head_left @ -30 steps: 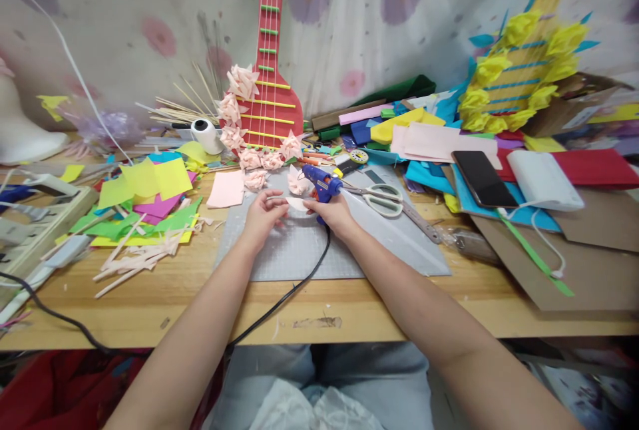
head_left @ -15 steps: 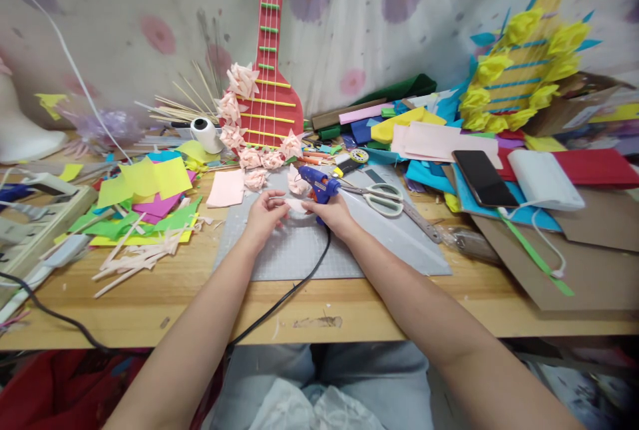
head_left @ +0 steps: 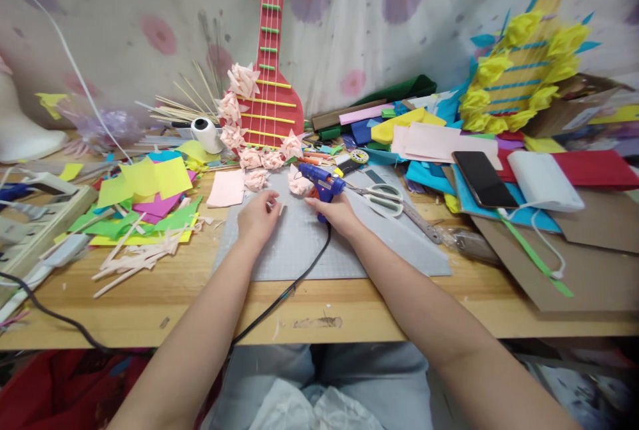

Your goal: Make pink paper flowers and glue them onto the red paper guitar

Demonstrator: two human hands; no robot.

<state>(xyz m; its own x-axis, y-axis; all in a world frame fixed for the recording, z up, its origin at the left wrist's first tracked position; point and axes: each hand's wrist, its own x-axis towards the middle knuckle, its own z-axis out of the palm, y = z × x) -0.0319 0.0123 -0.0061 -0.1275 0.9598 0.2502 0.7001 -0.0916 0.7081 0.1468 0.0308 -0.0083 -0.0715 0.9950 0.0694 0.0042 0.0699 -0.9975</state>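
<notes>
In my right hand (head_left: 339, 212) is a blue hot glue gun (head_left: 322, 180), its nozzle pointing left and its black cord running down over the table edge. My left hand (head_left: 258, 217) is closed at the fingertips on a small pale pink paper piece (head_left: 283, 209), seen almost edge-on and mostly hidden. Both hands are over a grey cutting mat (head_left: 299, 257). Just behind the gun's nozzle lies a pink paper flower (head_left: 298, 182). Another pink flower (head_left: 256, 180) lies beyond my left hand, beside a square pink sheet (head_left: 225, 188).
A red paper lute (head_left: 274, 107) edged with pink flowers stands behind. Scissors (head_left: 384, 198) and a metal ruler (head_left: 419, 222) lie right of the glue gun. Paper scraps (head_left: 144, 253) and a power strip (head_left: 44, 233) are left; a phone (head_left: 484, 178) and power bank (head_left: 544, 179) right.
My left hand has drawn back left with the pink paper piece, away from the right hand. The glue gun has shifted slightly to the right, still in my right hand.
</notes>
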